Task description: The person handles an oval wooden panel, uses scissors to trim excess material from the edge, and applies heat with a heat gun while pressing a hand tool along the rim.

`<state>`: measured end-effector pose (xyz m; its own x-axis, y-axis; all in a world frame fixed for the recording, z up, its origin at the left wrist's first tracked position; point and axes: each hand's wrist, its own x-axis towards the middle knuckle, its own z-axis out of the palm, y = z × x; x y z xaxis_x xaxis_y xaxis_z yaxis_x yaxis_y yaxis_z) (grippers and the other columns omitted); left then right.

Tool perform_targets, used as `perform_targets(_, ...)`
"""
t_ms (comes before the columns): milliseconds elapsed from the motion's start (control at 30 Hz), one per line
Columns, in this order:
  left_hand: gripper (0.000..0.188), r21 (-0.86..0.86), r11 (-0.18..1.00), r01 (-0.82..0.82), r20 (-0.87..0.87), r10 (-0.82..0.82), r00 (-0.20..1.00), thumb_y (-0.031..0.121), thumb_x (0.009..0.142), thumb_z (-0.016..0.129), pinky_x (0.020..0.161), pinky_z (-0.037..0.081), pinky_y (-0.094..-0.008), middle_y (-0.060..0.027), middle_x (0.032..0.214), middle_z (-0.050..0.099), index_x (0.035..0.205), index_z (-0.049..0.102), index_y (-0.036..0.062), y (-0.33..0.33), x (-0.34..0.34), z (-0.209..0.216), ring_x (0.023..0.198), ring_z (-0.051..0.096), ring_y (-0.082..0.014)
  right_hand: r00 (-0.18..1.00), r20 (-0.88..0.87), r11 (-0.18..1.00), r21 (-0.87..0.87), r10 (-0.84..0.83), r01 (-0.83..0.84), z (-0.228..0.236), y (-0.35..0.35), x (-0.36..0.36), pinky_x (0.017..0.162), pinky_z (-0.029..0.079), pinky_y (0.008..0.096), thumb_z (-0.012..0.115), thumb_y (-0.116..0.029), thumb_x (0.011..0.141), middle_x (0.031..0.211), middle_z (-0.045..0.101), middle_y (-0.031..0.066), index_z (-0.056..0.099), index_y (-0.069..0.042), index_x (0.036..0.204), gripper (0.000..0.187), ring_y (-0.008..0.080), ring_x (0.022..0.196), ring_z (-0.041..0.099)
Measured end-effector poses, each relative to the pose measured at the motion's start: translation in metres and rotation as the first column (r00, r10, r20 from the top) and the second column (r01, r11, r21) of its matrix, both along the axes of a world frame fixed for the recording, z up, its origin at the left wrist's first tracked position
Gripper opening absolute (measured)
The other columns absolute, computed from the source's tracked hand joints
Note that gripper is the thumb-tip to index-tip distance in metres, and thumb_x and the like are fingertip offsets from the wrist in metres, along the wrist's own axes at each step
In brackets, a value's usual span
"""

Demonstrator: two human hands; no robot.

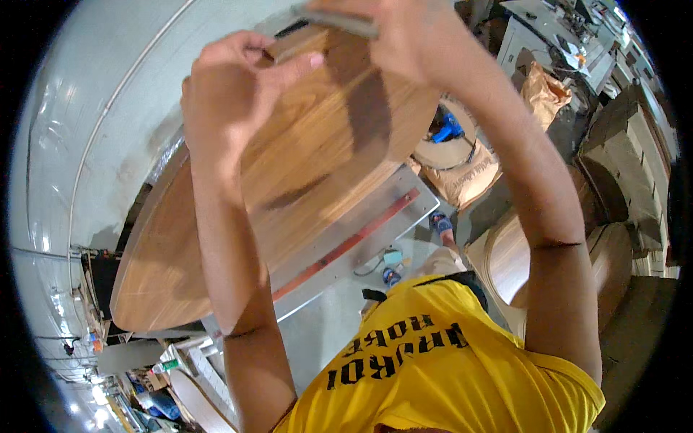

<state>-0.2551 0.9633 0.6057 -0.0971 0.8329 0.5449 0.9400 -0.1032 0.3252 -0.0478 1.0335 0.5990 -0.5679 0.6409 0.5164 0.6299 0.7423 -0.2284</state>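
Note:
A large oval wood-grain board (303, 159) lies before me, stretching from the lower left toward the far right. At its far edge is my left hand (234, 79), fingers curled over the rim and thumb stretched along the top face. My right hand (408, 40) is closed around a flat grey bar (339, 22), held at the far end of the board. Motion blur and the picture's top edge hide part of that hand, and I cannot tell whether the bar touches the board. Under the board is a grey metal table (401, 187) with a red strip (361, 234).
A round container (444, 153) with a blue tool (447, 128) stands right of the board, beside a brown paper sack (465, 180). Another sack (541, 94) stands farther off. Curved wooden panels (505, 260) and cardboard stacks (624, 159) are at my right.

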Motion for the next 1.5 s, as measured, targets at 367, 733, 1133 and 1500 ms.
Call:
perform_targets(367,0.05,-0.17,0.98,0.106,0.226,-0.066,0.972,0.033,0.074,0.092,0.064,0.052,-0.0303,-0.0112,0.075,0.07,0.097,0.072,-0.007,-0.008,0.021,0.024,0.069,0.065,-0.0166,0.936,-0.341,0.989,-0.145,-0.087,0.039,-0.034,0.014,0.031,0.082,0.054,0.0416,0.052,0.01,0.075,0.102,0.07,0.0276,0.064,-0.008,0.138,0.066,0.0389,0.09,0.07)
perform_targets(733,0.046,-0.03,1.0,0.002,0.107,0.001,0.994,0.026,0.075,0.093,0.058,0.05,-0.0293,-0.0106,0.072,0.068,0.094,0.07,-0.009,-0.015,0.033,0.023,0.063,0.062,-0.0143,0.781,-0.62,0.977,-0.2,-0.071,-0.07,-0.059,0.009,0.032,0.099,0.049,0.0339,0.051,0.016,0.083,0.125,0.071,0.0169,0.061,0.0,0.14,0.06,0.0235,0.114,0.064)
perform_targets(1133,0.045,-0.107,0.994,-0.026,0.158,0.043,0.986,0.026,0.075,0.092,0.054,0.048,-0.0286,-0.008,0.07,0.067,0.094,0.07,-0.0082,-0.023,0.041,0.033,0.059,0.06,-0.0128,0.818,-0.503,0.956,-0.229,-0.279,0.186,-0.097,0.039,0.055,0.105,0.045,0.0375,0.037,0.018,0.081,0.135,0.065,0.0233,0.058,-0.004,0.144,0.07,0.0332,0.127,0.06)
perform_targets(1500,0.045,0.112,0.994,-0.014,-0.008,0.015,1.0,0.027,0.071,0.095,0.047,0.045,-0.0256,-0.0044,0.062,0.064,0.087,0.068,-0.0049,-0.023,0.05,0.01,0.051,0.056,-0.01,0.641,-0.664,0.899,-0.427,-0.386,0.099,-0.212,0.075,0.093,0.071,0.048,0.0239,0.054,-0.003,0.09,0.096,0.072,0.0032,0.06,-0.012,0.146,0.058,0.0062,0.077,0.055)
